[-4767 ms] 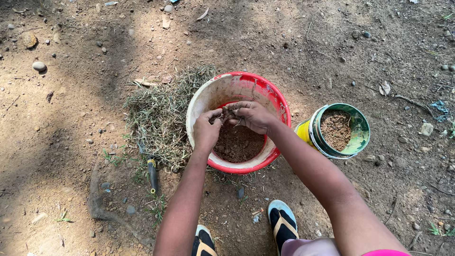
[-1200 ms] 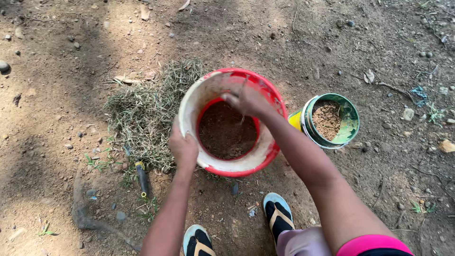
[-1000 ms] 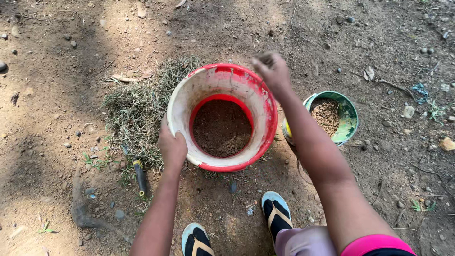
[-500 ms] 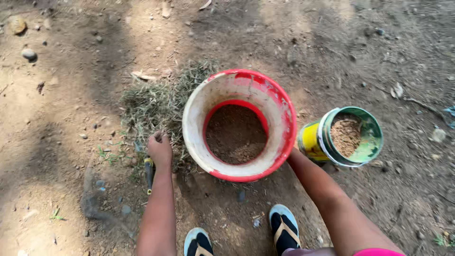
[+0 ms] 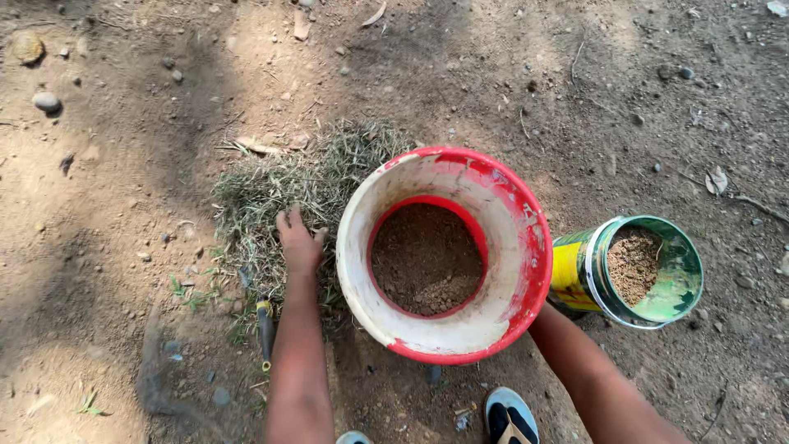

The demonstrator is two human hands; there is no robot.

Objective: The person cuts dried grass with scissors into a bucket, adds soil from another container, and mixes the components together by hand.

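A red bucket (image 5: 534,255) with a whitish inside stands on bare dirt, tilted toward me, with brown soil (image 5: 423,263) at its bottom. My left hand (image 5: 297,240) lies palm down with fingers spread on a pile of dry cut grass (image 5: 267,189) just left of the bucket. My right forearm (image 5: 579,370) runs up to the bucket's lower right side, where the rim hides the hand. A green and yellow can (image 5: 575,275) holding lighter soil lies tipped next to the bucket on the right.
A small tool with a yellow and black handle (image 5: 265,325) lies beside my left forearm. My sandal (image 5: 509,415) shows at the bottom edge. Stones (image 5: 45,101) and dry leaves are scattered over the dirt ground.
Both hands left the bucket's inside. My left hand moved off the rim onto the grass pile. My right arm swung from the far rim down to the bucket's lower right side.
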